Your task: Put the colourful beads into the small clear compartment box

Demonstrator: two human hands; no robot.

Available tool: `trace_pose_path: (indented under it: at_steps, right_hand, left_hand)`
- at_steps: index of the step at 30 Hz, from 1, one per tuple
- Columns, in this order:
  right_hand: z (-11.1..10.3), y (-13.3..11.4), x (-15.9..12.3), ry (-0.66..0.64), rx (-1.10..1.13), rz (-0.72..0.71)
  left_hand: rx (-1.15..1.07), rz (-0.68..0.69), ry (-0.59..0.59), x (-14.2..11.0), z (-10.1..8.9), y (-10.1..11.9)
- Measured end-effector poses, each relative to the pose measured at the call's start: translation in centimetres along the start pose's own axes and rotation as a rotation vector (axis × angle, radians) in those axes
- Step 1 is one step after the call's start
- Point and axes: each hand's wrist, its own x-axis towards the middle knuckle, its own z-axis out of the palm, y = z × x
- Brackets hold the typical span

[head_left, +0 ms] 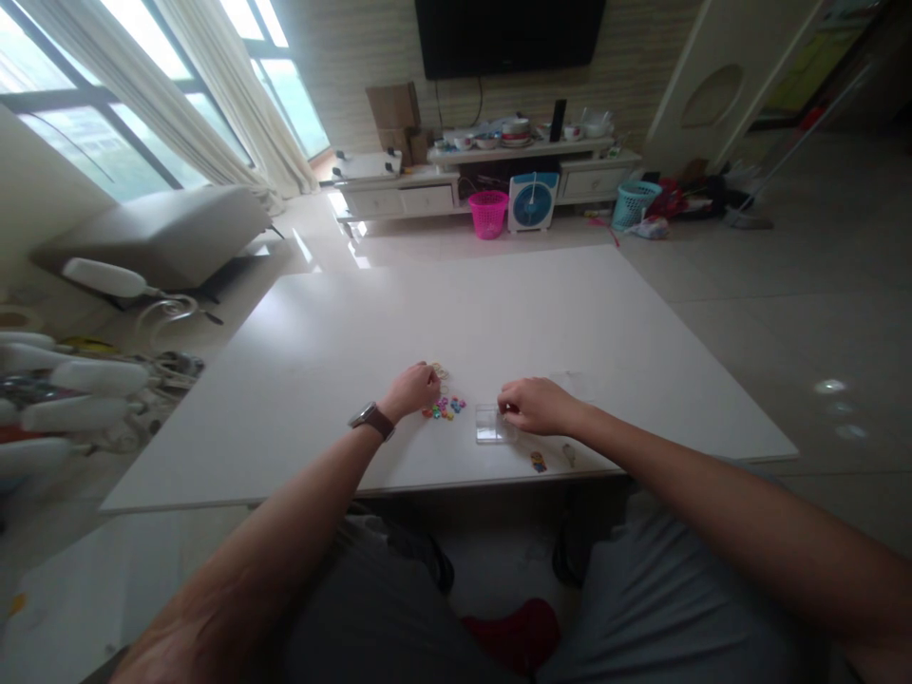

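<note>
The left hand is low over the table, fingers curled in and pointing towards the right hand; whether they pinch anything I cannot tell. Gold loops lie right at its fingertips, partly hidden by them. Just to the right of that hand, a little nearer the body, is a loose cluster of small bits (pink, green, blue, orange and purple among them). A watch with a brown strap sits on the left wrist.

The right hand is bent over the right part of a clear box, thumb and fingers drawn together; what may be between them is too small to make out. The box lies between the two hands, closer to the right one, which covers some of it, and its left part shows inner dividers. Nearer the body than the right hand are a small yellow and blue figure and, to the right of that, a pale trinket. Beyond the right hand's knuckles, something clear lies flat, its outline faint against the white top.
</note>
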Motion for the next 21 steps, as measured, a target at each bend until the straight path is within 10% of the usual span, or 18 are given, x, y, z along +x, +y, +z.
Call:
trace_pose_path:
  at_steps: [21]
  right_hand:
    - [-0.1,0.0,0.0,-0.001,0.002,0.0]
  left_hand:
    - [-0.074,0.22,-0.103,-0.3,-1.3,0.3]
